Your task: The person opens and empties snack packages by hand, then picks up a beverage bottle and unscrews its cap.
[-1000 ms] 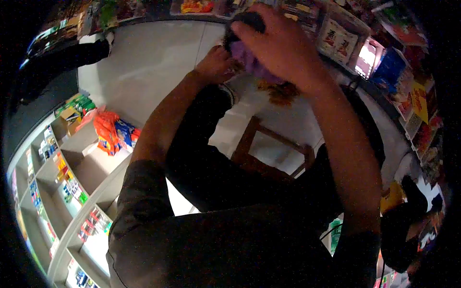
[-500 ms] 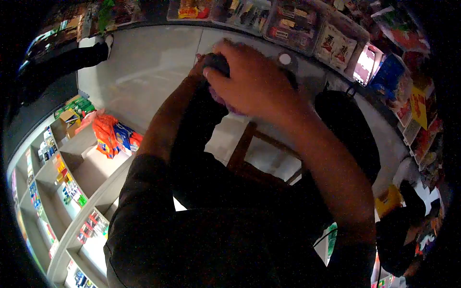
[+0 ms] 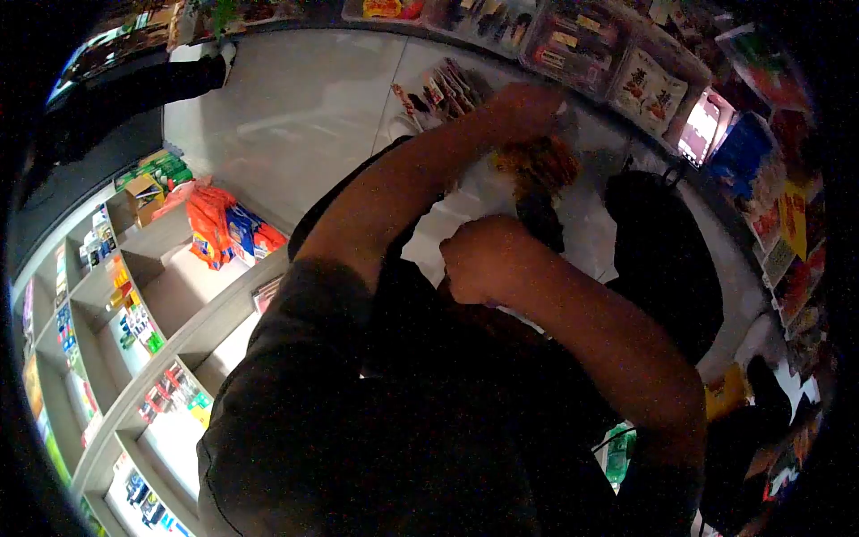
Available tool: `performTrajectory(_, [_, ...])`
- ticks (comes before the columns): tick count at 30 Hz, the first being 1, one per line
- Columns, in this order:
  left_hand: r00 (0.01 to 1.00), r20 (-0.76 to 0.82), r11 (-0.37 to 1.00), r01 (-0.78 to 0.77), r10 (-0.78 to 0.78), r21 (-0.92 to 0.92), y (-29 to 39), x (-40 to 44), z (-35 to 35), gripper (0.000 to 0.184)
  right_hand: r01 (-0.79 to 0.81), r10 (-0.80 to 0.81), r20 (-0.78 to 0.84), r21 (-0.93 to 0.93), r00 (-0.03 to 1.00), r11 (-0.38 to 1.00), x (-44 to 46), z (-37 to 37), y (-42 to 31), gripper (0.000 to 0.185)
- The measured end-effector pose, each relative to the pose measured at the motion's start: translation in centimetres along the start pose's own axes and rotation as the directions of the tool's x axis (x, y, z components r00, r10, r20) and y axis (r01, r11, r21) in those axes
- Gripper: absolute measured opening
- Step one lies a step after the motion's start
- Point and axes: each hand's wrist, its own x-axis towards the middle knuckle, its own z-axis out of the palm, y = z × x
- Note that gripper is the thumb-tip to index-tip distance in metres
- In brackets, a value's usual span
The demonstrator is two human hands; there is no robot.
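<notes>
My left hand (image 3: 535, 109) reaches far out, just short of the plastic bins. It is dark and blurred, so its fingers cannot be made out. My right hand (image 3: 488, 259) is closed in a fist in front of my body; anything inside it is hidden. Between the two hands is a blurred orange-brown patterned thing (image 3: 544, 166) with a dark lower part, its kind unclear. Several long striped packets (image 3: 443, 92) lie fanned on the pale floor beyond my left forearm.
Clear plastic bins (image 3: 573, 40) of packets line the far edge. A lit screen (image 3: 705, 127) stands at the right. White shelving (image 3: 116, 313) with small boxes and an orange-and-blue bag (image 3: 224, 228) is at the left. Another person's leg (image 3: 134, 89) is at upper left.
My hands were together around a dark thing; now they are apart. The left has moved right and outward, the right back toward my body. The fanned packets and orange-brown thing have come into view.
</notes>
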Motion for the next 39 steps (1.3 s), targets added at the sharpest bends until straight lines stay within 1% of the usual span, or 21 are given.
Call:
performTrajectory(3, [0.999,0.028,0.981,-0.048,0.044,0.190,0.4,2.5,1.7,0.041,0.097,-0.098,-0.006,-0.068,0.995,0.993,1.5,3.4,0.5,0.041])
performTrajectory(6, [0.986,0.118,0.954,-0.142,0.114,0.263,-0.8,4.1,2.7,0.037,0.064,-0.080,-0.174,-0.094,0.981,0.993,0.3,5.5,1.0,0.042])
performTrajectory(8, [0.980,0.141,0.938,-0.179,0.143,0.296,-1.6,3.3,2.5,0.036,0.054,-0.068,-0.176,-0.086,0.982,0.995,-0.1,5.8,1.3,0.043])
performTrajectory(10, [0.981,0.099,0.937,-0.188,0.166,0.295,-1.3,0.6,0.1,0.038,0.078,-0.083,-0.081,-0.067,0.993,0.995,0.6,5.0,2.2,0.045])
performTrajectory(13, [0.997,0.055,0.920,0.021,-0.047,0.391,2.4,-6.7,-8.4,0.047,0.078,-0.084,-0.107,-0.062,0.991,0.995,0.7,5.2,3.2,0.050])
performTrajectory(15, [0.986,0.012,0.937,0.155,-0.167,0.314,4.1,-11.2,-12.8,0.062,0.061,-0.071,-0.137,-0.075,0.988,0.995,0.0,5.1,3.5,0.054])
performTrajectory(16, [0.993,-0.109,0.964,0.078,-0.051,0.254,4.6,-14.2,-14.3,0.061,0.048,-0.060,-0.148,-0.083,0.987,0.995,-0.5,4.9,3.4,0.055])
performTrajectory(17, [0.970,-0.235,0.979,-0.011,0.060,0.206,5.0,-17.4,-15.9,0.061,0.016,-0.020,-0.053,-0.059,0.998,0.998,-2.4,2.6,2.7,0.058])
performTrajectory(19, [0.924,-0.379,0.999,-0.052,0.053,0.013,6.6,-22.9,-18.3,0.054,-0.015,0.023,-0.190,0.043,0.981,0.999,-5.2,2.0,2.0,0.059])
performTrajectory(21, [0.745,-0.666,0.954,-0.225,0.039,-0.196,7.5,-27.6,-18.5,0.060,-0.015,0.087,-0.406,0.177,0.910,0.984,-8.9,1.9,1.1,0.062])
performTrajectory(22, [0.676,-0.734,0.846,-0.351,-0.067,-0.401,8.1,-29.3,-18.5,0.062,0.014,0.128,-0.538,0.252,0.833,0.968,-11.4,2.1,0.2,0.064])
performTrajectory(24, [0.567,-0.757,0.457,-0.607,-0.324,-0.650,9.3,-32.5,-18.2,0.069,0.048,0.184,-0.770,0.268,0.611,0.962,-17.4,2.0,-3.0,0.070])
performTrajectory(26, [0.551,-0.669,0.106,-0.727,-0.498,-0.678,11.4,-35.0,-17.2,0.073,-0.059,0.263,-0.818,0.272,0.512,0.961,-24.2,1.8,-7.1,0.081])
performTrajectory(27, [0.558,-0.603,-0.073,-0.765,-0.569,-0.639,12.3,-36.0,-16.6,0.075,-0.026,0.252,-0.853,0.271,0.457,0.962,-26.7,2.9,-7.9,0.087])
performTrajectory(30, [0.666,-0.495,-0.254,-0.705,-0.558,-0.662,13.8,-36.6,-12.3,0.077,-0.179,0.366,-0.871,0.324,0.326,0.929,-29.4,6.3,-9.2,0.097])
performTrajectory(31, [0.659,-0.482,-0.189,-0.682,-0.578,-0.706,14.7,-36.1,-10.5,0.077,-0.265,0.419,-0.862,0.349,0.286,0.899,-29.2,7.5,-9.1,0.098])
performTrajectory(32, [0.650,-0.468,-0.123,-0.652,-0.599,-0.748,15.8,-35.8,-8.9,0.077,-0.276,0.479,-0.820,0.404,0.314,0.872,-28.4,8.6,-8.0,0.098])
performTrajectory(34, [0.733,-0.405,-0.178,-0.574,-0.547,-0.799,18.0,-36.2,-6.9,0.079,-0.304,0.597,-0.713,0.514,0.368,0.802,-25.9,10.9,-4.8,0.099])
performTrajectory(36, [0.735,-0.451,-0.097,-0.568,-0.506,-0.818,20.1,-36.1,-5.5,0.080,-0.306,0.486,-0.806,0.394,0.338,0.867,-24.3,12.8,-3.5,0.095])
performTrajectory(37, [0.764,-0.404,-0.074,-0.503,-0.503,-0.861,21.0,-36.7,-5.3,0.080,-0.304,0.422,-0.844,0.328,0.331,0.894,-24.0,13.3,-3.1,0.093])
performTrajectory(39, [0.800,-0.422,-0.005,-0.468,-0.427,-0.884,22.1,-37.2,-4.3,0.072,-0.327,0.357,-0.881,0.254,0.310,0.910,-23.4,13.4,-3.3,0.086])
